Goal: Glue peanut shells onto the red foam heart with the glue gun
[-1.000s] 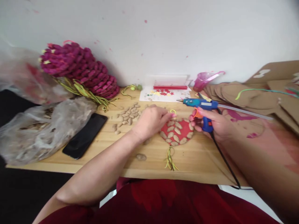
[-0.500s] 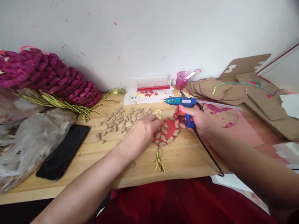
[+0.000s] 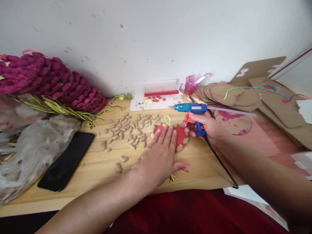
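My left hand (image 3: 159, 156) lies flat, fingers spread, over a red heart-shaped piece (image 3: 180, 135) edged with peanuts, and hides much of its middle. A yellow loop (image 3: 167, 120) sticks up from the heart's top, and yellow-green strings (image 3: 173, 177) show below my thumb. To the right, my right hand (image 3: 206, 126) is wrapped round a blue glue gun (image 3: 190, 108) with an orange trigger, its nozzle pointing left above the heart. Loose peanuts (image 3: 121, 126) are scattered left of the heart.
At the left are stacked magenta peanut-covered pieces (image 3: 56, 78), a plastic bag (image 3: 31, 146) and a black phone (image 3: 66, 161). Behind stand a pink cup (image 3: 191, 85) and a paper with small stars (image 3: 136, 104). Cardboard shapes (image 3: 224, 94) lie at the right; the glue gun's cord (image 3: 220, 162) hangs off the front edge.
My left hand has opened and flattened onto the heart, covering peanuts in its middle that showed before. My right hand keeps the glue gun in nearly the same place.
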{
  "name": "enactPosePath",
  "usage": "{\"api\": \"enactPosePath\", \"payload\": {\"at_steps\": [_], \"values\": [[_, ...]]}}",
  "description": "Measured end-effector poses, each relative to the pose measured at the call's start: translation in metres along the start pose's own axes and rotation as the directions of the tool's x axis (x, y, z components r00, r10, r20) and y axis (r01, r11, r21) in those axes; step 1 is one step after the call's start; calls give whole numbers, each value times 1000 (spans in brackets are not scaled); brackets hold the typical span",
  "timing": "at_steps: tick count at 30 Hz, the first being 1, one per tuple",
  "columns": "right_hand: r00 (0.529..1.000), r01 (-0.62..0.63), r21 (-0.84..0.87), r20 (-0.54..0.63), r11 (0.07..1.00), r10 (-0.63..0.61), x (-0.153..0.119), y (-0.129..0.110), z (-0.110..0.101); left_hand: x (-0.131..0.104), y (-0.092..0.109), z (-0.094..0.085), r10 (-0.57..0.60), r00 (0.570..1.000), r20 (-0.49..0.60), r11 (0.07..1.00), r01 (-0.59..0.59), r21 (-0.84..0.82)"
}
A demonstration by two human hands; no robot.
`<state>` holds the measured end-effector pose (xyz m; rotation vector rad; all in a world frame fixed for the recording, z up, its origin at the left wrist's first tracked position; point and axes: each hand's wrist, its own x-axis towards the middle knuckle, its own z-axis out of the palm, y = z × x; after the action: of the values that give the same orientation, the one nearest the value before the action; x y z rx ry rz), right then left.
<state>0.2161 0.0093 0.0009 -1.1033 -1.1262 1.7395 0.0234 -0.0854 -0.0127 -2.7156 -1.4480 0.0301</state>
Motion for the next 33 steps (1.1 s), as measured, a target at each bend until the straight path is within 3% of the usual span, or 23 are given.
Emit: {"api": "enactPosePath", "payload": {"at_steps": [8,16,24,33], "values": [[999,-18,0,-40,1000,18,0,-1,1,9,3,-8,-9,987,162,998,18,-52],[999,-9,-7,-42,1000,8,0,-2,3,9,4,-6,-12,990,140,1000,16,-25],[1000,1,10,-28,1000,0,5,5,-3,11,6,-12,-28,970,239,998,41,-46],[999,28,9,-47,1000,-27,10,8,-8,8,3,-12,-34,981,192,999,40,-26]]}}
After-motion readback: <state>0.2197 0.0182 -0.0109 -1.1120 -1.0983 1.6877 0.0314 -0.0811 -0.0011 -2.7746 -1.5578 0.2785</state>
